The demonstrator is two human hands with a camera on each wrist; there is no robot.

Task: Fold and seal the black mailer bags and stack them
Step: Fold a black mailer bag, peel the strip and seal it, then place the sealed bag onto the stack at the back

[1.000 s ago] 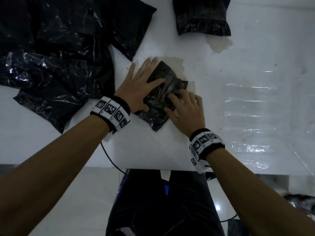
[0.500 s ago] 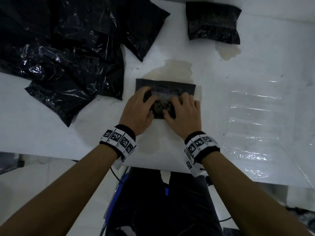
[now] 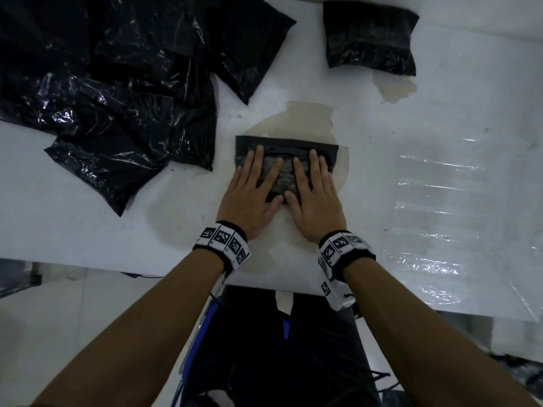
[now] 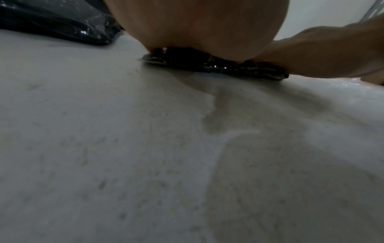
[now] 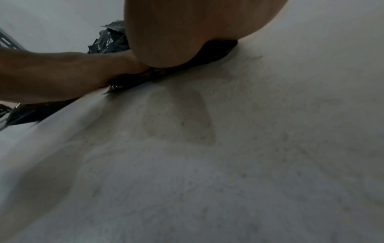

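White table [image 3: 117, 230], stained in patches, with clear plastic film [image 3: 440, 215] across its right part. Loose pile [image 3: 117, 83] of unfolded black mailer bags covers far left of table. One folded stack [image 3: 370, 39] sits at far right, well apart from the pile. Folded bag [image 3: 286, 143] lies flat at centre, near the front edge, on a brownish stain [image 3: 308, 116]. Left hand [image 3: 252, 195] lies flat on the bag's left half, fingers straight and slightly spread, pressing down. Right hand [image 3: 314, 198] lies flat on the right half, fingers likewise straight. Thumbs nearly meet at the bag's near edge. Both wrists carry marker bands [image 3: 223, 245]. Wrist views show palm heels on the flattened bag.
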